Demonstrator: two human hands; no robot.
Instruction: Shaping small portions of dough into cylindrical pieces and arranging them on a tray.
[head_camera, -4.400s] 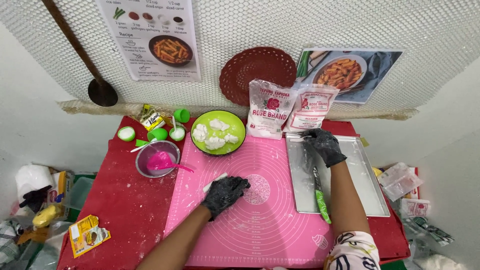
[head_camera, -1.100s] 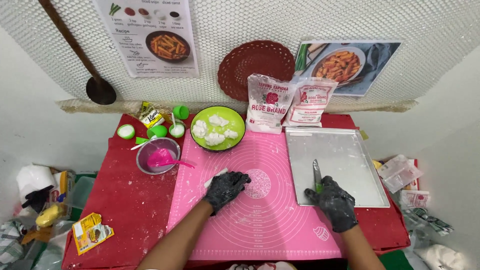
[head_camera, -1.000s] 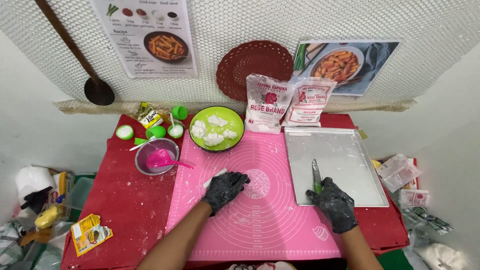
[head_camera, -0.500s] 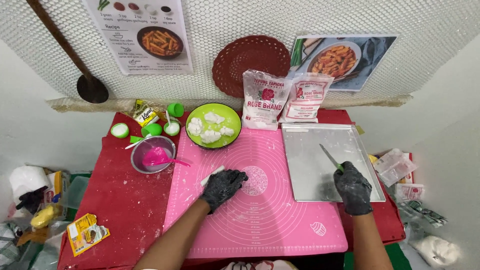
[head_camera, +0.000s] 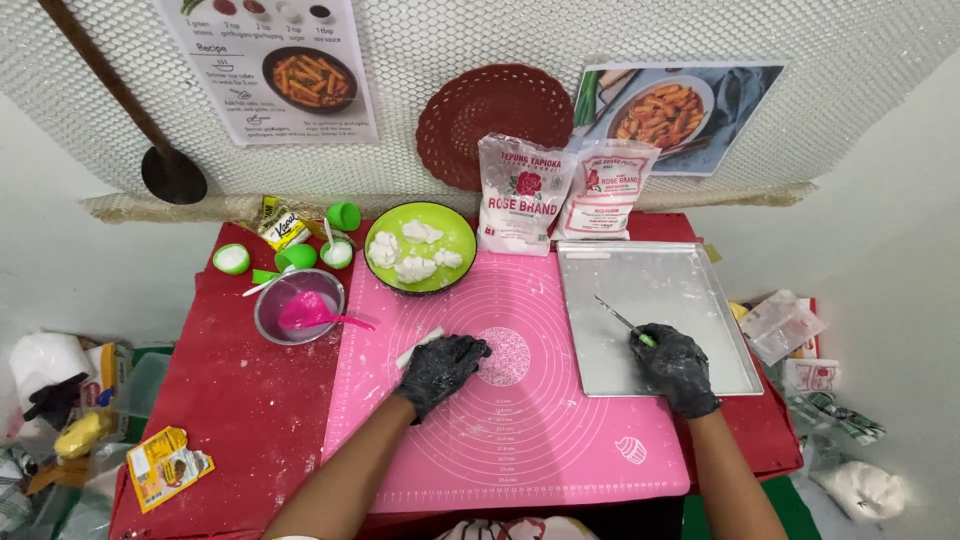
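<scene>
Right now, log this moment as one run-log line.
left hand: pressing white dough roll on pink mat | right hand: holding knife over metal tray

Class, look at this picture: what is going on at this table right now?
A person in black gloves works at a red table. The left hand presses on a white roll of dough on the pink mat. The right hand holds a small knife over the metal tray. Behind the mat stand a green bowl of white dough lumps, a metal bowl of pink dough and two flour bags.
</scene>
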